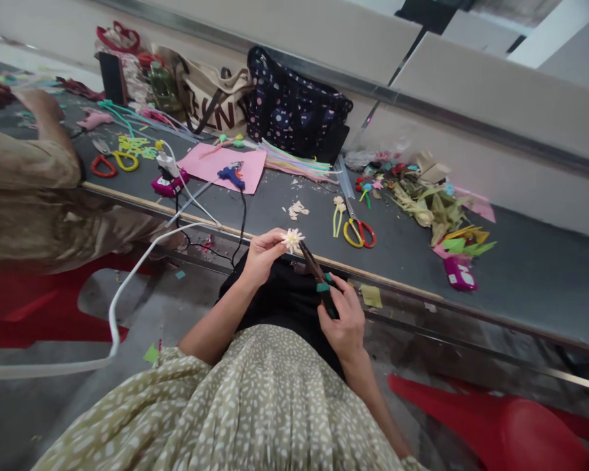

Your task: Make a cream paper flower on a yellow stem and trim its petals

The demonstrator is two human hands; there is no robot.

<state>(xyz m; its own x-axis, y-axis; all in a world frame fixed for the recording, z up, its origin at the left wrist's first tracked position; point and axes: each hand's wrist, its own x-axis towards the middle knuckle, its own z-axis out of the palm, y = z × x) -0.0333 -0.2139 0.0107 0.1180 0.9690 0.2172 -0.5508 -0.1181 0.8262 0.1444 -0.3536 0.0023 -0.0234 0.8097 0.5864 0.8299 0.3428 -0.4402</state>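
Between the thumb and fingers of my left hand is a small cream-white craft flower with narrow petals and a yellowish centre. My right hand grips the handles of long-nose pliers, dark with green-and-black grips. The pliers' tip reaches the flower's right side; whether the jaws pinch it I cannot tell. Both hands are just off the table's front edge, above my lap. Past them on the table lie cream petal pieces, another cream flower on a yellow-green stem, and scissors with red and yellow handles.
A blue glue gun rests on pink paper, with its cord hanging over the edge. A white cable crosses at left. A co-worker's arm is at far left. Dried leaves and a purple box lie right.
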